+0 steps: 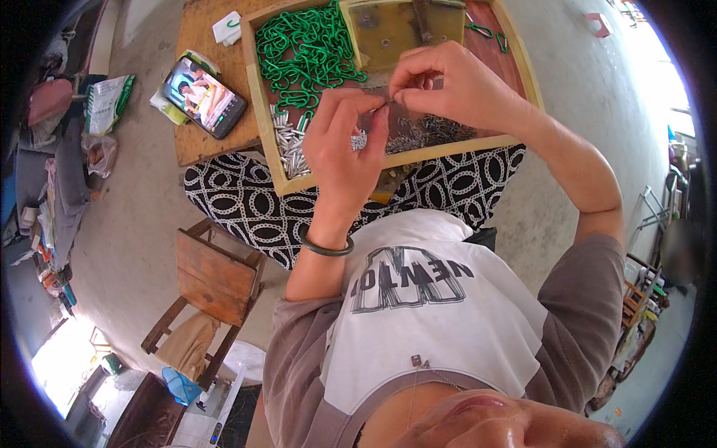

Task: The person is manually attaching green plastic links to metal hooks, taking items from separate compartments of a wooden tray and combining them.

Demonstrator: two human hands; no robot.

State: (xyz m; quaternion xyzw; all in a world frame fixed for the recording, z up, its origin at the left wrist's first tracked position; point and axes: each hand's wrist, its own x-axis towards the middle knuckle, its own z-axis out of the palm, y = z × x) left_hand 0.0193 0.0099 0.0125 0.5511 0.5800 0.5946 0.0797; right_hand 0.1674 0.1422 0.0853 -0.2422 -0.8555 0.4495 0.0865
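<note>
My left hand (340, 142) and my right hand (463, 86) meet over a shallow wooden-framed tray (407, 155). The fingertips of both are pinched together at one spot; a tiny dark part seems to lie between them, too small to name. Green bent-wire clips (302, 48) fill the tray's far left in a tangled heap. Nearer me, beside my left hand, lie short silver pins (290, 149). Small silver bits (359, 140) show by my left thumb. Below my right hand spreads a pile of small dark metal pieces (441, 131), their kind unclear.
A yellowish plate (373, 33) sits in the tray's far middle, with loose green clips (479, 30) to its right. Left of the tray, a phone (203, 97) leans on a wooden table (196, 145). A wooden chair (216, 269) stands lower left.
</note>
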